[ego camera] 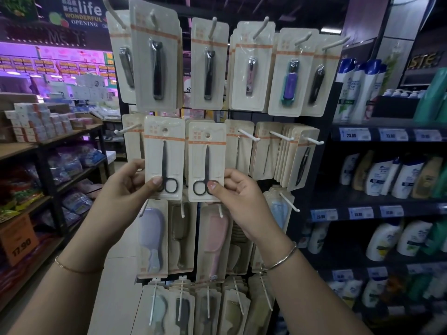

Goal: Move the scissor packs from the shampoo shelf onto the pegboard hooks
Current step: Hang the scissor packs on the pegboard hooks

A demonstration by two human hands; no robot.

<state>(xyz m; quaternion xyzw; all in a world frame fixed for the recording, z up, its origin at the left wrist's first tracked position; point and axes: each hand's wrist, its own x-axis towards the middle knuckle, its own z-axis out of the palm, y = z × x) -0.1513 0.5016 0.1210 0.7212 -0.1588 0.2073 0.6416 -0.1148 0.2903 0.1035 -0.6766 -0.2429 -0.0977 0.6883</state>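
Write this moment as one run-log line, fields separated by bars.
left hand: holds scissor pack | right hand: holds second scissor pack | both packs: before pegboard, off hooks

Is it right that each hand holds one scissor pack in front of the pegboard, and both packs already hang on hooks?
Not quite. In the head view the left hand and right hand each hold one scissor pack before the pegboard, but neither hangs: both hanging holes show empty.
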